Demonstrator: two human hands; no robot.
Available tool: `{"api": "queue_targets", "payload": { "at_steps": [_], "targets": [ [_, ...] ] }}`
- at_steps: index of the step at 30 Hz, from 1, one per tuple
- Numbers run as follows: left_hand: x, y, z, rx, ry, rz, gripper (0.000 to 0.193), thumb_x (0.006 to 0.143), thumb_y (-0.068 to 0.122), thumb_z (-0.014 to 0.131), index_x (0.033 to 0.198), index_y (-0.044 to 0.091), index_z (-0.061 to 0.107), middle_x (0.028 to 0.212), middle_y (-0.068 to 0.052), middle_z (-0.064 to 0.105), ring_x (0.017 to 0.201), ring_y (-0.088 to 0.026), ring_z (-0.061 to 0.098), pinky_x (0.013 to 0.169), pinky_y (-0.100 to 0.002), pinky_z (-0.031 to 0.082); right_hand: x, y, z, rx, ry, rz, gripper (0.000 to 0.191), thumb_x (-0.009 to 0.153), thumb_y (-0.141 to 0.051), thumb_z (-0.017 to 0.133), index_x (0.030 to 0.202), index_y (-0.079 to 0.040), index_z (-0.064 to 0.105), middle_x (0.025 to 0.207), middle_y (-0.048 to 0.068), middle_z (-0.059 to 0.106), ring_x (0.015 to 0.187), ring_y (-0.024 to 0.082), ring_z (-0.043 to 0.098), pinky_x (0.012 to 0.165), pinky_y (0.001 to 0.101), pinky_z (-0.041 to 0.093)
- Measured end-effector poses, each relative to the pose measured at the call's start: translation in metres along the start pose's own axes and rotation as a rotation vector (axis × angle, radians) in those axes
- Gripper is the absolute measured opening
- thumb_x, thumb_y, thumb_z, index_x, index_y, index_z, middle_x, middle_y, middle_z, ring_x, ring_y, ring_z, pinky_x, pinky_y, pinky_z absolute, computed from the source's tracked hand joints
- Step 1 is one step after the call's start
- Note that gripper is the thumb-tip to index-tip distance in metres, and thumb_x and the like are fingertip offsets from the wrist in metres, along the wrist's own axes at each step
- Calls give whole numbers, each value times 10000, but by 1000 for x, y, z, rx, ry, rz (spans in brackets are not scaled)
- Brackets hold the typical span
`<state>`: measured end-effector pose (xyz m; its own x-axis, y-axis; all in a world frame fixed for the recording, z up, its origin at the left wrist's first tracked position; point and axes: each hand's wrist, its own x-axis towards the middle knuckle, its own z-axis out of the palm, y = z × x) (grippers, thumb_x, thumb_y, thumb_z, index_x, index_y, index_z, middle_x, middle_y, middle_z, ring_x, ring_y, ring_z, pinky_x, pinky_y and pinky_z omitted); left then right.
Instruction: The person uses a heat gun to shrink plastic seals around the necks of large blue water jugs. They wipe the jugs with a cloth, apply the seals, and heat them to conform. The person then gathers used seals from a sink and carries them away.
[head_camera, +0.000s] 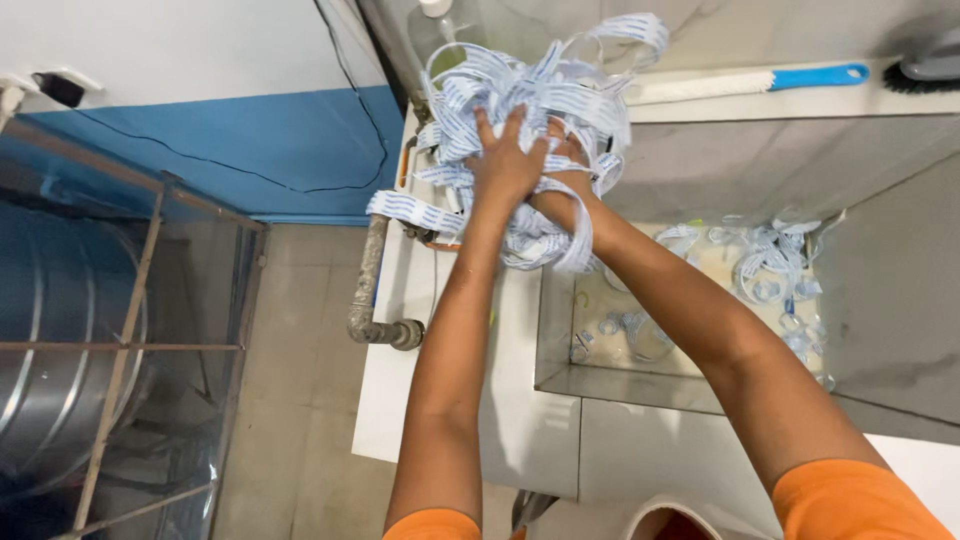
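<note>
Both hands are pressed into one big tangle of pale blue-and-white strips (520, 110), held up above the near left corner of a tiled basin (560, 375). The left hand (505, 160) lies flat on the bundle with fingers spread; the right hand (562, 160) is half buried under the loops, curled around them as far as can be seen, so both are closed on the same mass rather than free. Loose ends hang down over the wrists and over the white ledge (415, 330) beside the basin.

This looks like the wringing or squeezing stage of a wash, with the bundle lifted clear of the water. The next move seems to call for a firm two-handed squeeze that keeps the trailing loops gathered.

More of the same strips (770, 265) float in cloudy water in the basin. A long white brush with a blue handle (745, 82) lies on the back ledge, and a rusty pipe (368, 290) runs down the left side.
</note>
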<state>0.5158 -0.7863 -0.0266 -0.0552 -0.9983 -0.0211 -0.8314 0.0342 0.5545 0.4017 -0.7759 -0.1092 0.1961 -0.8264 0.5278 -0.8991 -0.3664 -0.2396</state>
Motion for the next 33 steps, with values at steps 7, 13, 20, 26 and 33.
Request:
{"api": "queue_targets", "payload": {
  "at_steps": [7,13,20,26,33],
  "targets": [
    [32,-33,14,-87,42,90,705,930,614,579,1517,245,453,1659,-282,95,1513,-472,243,1118,-718,215,31,38,-54,515,-578,-104,759,893,-485,705,1521,-128,470,1586,245,424,1385,474,406,1102,541,375],
    [10,-30,10,-71,7,62,738,933,681,596,1457,168,512,1619,-378,102,1418,-554,369,1157,-603,300,44,58,-111,205,-839,-162,716,887,-454,706,1498,-133,513,1602,221,410,1390,475,391,1117,532,370],
    [-8,-18,-1,-24,52,134,711,942,618,726,1404,110,539,1596,-427,91,1381,-600,392,1144,-626,327,38,66,-167,254,-751,-417,634,885,-237,716,1460,-70,506,1552,364,267,1189,529,562,981,546,459],
    [-14,-13,7,110,87,116,685,881,479,810,1381,91,546,1582,-414,160,1305,-655,417,1084,-640,367,-36,159,-203,858,-481,-43,498,918,-25,586,1412,-37,642,1381,214,664,1175,335,672,1026,400,516],
    [-17,-6,6,199,165,209,647,936,455,835,1387,78,565,1583,-415,210,1306,-668,461,1072,-672,408,-185,281,-145,1809,-250,723,394,926,-34,558,1310,24,624,1349,218,658,1301,359,634,1198,548,449]
  ]
}}
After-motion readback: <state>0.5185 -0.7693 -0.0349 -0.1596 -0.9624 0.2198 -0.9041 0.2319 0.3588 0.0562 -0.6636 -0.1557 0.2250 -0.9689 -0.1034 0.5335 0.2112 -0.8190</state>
